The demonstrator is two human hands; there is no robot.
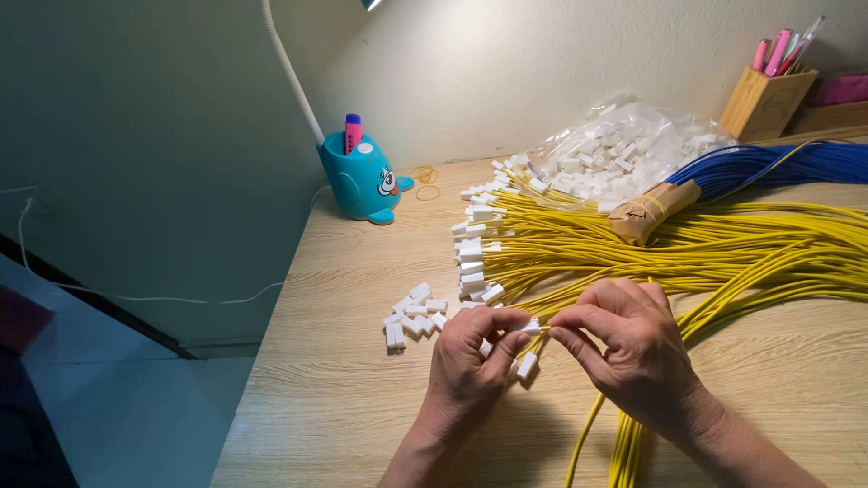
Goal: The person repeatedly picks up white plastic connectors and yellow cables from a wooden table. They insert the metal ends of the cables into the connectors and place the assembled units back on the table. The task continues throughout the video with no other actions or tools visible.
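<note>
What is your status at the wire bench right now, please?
Left hand and right hand pinching one yellow wire at a white connector. Loose connectors lie left. Nothing blocking.

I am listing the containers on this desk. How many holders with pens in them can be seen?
2. A teal whale-shaped plastic pen holder stands at the desk's far left; a square bamboo pen holder stands at the far right by the wall. None seems hidden.

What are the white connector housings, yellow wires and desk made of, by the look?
White connector housings: likely moulded plastic, opaque, crisp box edges. Yellow wires: flexible plastic-looking insulation with slight sheen; core unseen. Desk: light wood grain, matte; veneer or laminate, cannot tell.
</note>
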